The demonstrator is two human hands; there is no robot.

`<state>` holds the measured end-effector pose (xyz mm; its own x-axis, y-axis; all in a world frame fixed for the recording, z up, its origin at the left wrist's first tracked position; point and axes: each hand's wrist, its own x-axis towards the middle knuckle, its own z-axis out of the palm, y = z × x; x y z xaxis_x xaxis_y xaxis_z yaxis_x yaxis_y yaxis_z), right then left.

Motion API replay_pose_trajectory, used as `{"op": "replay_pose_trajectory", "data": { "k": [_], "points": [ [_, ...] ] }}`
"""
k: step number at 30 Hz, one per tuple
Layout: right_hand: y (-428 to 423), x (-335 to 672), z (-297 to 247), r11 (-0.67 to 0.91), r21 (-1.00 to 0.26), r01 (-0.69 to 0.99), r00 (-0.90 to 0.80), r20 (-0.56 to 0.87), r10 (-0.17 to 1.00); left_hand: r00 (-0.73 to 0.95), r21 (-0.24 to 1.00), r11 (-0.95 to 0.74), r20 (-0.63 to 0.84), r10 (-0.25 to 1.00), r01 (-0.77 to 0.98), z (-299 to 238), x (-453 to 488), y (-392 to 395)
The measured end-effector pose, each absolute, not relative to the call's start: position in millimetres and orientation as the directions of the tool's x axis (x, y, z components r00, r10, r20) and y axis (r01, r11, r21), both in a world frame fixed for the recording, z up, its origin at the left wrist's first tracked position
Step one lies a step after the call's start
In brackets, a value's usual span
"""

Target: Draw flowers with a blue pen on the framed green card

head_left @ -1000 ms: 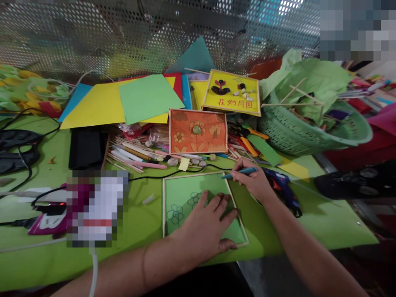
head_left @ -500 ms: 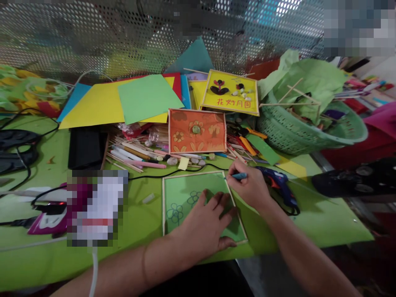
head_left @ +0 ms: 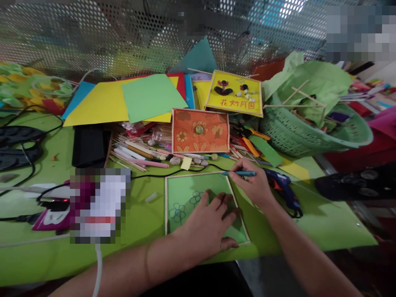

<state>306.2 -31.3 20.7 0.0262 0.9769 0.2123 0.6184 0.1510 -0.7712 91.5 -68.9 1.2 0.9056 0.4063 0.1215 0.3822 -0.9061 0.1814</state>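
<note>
A green sheet of paper [head_left: 182,187] edged with thin wooden sticks lies on the table in front of me. Two flowers are drawn on it in dark lines, the lower one [head_left: 177,213] with a stem. My left hand [head_left: 210,222] rests flat on the sheet with its fingers spread, hiding its lower right part. In my right hand [head_left: 250,181] I grip a blue pen [head_left: 246,173], its tip at the sheet's upper right corner. Just right of that hand lies a dark blue glue gun [head_left: 283,187].
Behind the sheet lie several pens and sticks [head_left: 136,154]. An orange framed picture [head_left: 201,140] and a yellow framed picture [head_left: 234,93] lean there. A green basket [head_left: 284,132] stands at the back right. A phone [head_left: 103,206], blurred out, and a purple power strip [head_left: 51,218] are left.
The blue pen has tilted lower, with its tip now over the sheet's upper right corner, inside the stick edge. My left hand stays on the sheet. The whole view has shifted slightly.
</note>
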Motion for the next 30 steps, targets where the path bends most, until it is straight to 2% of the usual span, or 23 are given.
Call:
{"op": "replay_pose_trajectory", "data": {
  "k": [18, 25, 30],
  "points": [
    [-28.6, 310.3, 9.2, 0.141, -0.784, 0.605, 0.001, 0.178, 0.984, 0.896, 0.167, -0.913, 0.193, 0.400, 0.372, -7.6, 92.4, -68.9],
    [-31.7, 307.7, 18.8, 0.154, -0.847, 0.508, 0.054, 0.209, 0.976, 0.892, 0.166, -0.913, 0.207, 0.402, 0.372, -9.8, 90.7, -69.0],
    [-32.1, 306.2, 21.6, 0.058, -0.921, 0.385, 0.099, 0.103, 0.990, 0.901, 0.167, -0.915, 0.181, 0.395, 0.367, -8.0, 90.6, -67.4]
  ]
}}
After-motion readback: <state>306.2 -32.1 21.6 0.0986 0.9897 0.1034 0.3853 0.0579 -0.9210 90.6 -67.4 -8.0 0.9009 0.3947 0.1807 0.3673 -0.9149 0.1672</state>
